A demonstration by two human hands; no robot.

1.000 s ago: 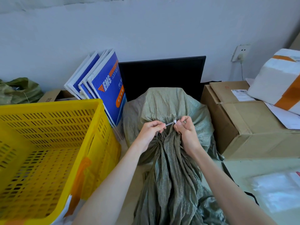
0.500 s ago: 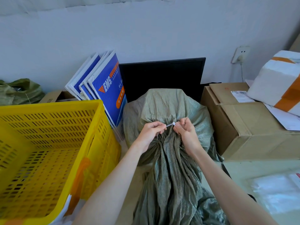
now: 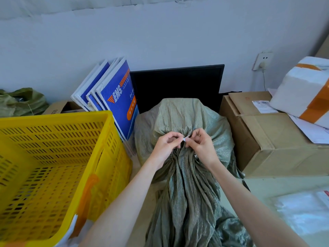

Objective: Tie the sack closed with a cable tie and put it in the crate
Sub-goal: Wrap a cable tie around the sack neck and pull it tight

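A grey-green woven sack (image 3: 179,118) stands in the middle of the table, its neck gathered into a bunch that trails toward me. A white cable tie (image 3: 184,139) wraps the gathered neck. My left hand (image 3: 166,146) pinches the tie's tail on the left of the neck. My right hand (image 3: 200,144) pinches the tie's head on the right. The two hands nearly touch, and only a short bit of tie shows between them. The yellow slotted crate (image 3: 58,157) stands to the sack's left, with nothing visible inside.
Blue and white envelopes (image 3: 115,102) lean between crate and sack. A black monitor (image 3: 178,84) stands behind the sack. A cardboard box (image 3: 270,138) sits at the right with a white taped parcel (image 3: 306,90) on it. Clear plastic bags (image 3: 302,209) lie front right.
My hands have drawn closer together at the sack's neck, and the stretch of tie visible between them has shortened. The sack and crate have not moved.
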